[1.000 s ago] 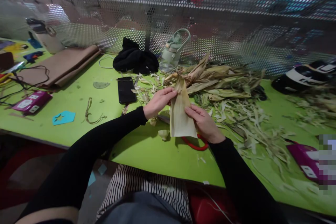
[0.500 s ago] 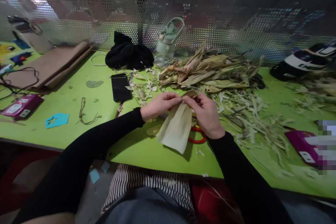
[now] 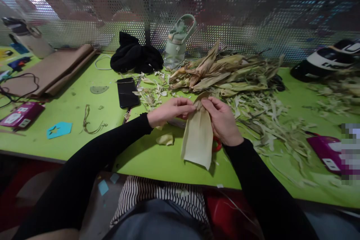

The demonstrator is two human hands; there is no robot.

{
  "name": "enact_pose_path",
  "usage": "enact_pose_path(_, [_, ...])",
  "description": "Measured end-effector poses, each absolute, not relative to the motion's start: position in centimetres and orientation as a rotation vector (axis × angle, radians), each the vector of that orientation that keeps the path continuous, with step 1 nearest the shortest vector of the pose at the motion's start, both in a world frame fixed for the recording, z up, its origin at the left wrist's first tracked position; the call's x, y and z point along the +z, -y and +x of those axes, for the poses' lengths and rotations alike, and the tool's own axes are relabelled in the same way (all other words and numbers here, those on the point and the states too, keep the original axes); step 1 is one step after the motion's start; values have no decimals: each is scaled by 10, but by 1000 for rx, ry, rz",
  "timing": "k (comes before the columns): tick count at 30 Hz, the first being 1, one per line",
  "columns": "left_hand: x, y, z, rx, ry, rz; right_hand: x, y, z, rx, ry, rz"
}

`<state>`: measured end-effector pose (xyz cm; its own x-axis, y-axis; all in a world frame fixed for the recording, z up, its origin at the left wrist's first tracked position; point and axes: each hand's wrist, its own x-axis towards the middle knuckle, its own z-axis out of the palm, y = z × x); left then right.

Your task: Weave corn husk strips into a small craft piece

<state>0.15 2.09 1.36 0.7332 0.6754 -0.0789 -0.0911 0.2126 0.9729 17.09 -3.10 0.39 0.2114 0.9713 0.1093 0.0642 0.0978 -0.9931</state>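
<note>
Both my hands hold one pale dried corn husk [image 3: 198, 140] by its narrow top end above the green table [image 3: 157, 161]. My left hand [image 3: 170, 110] pinches the top from the left, and my right hand [image 3: 222, 120] pinches it from the right. The husk hangs down flat towards me with its wide cut end near the table's front edge. A red-handled pair of scissors [image 3: 217, 145] lies under my right wrist, mostly hidden. A small husk scrap [image 3: 165, 139] lies just left of the hanging husk.
A heap of dried husks [image 3: 222, 69] and strewn shreds [image 3: 261, 116] cover the table behind and to the right. A black phone [image 3: 127, 92], black cloth [image 3: 136, 58], pale green bottle [image 3: 177, 43], brown paper [image 3: 46, 71], purple boxes [image 3: 19, 114], and a blue cut-out [image 3: 59, 129] lie around. Perforated metal screen [image 3: 253, 18] at the back.
The husk went from upright between my hands to hanging down from its top end. My right hand moved up to pinch the tip beside my left hand. The view shifted slightly.
</note>
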Motion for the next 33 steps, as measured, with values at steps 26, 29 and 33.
enact_pose_path(26, [9, -22, 4, 698, -762, 1442, 13, 42, 171, 854, 1422, -1445])
enact_pose_path(29, [8, -22, 3, 651, -772, 1486, 12, 41, 170, 828, 1418, -1447])
enact_pose_path(33, [6, -21, 2, 619, -772, 1517, 12, 41, 171, 779, 1461, -1475])
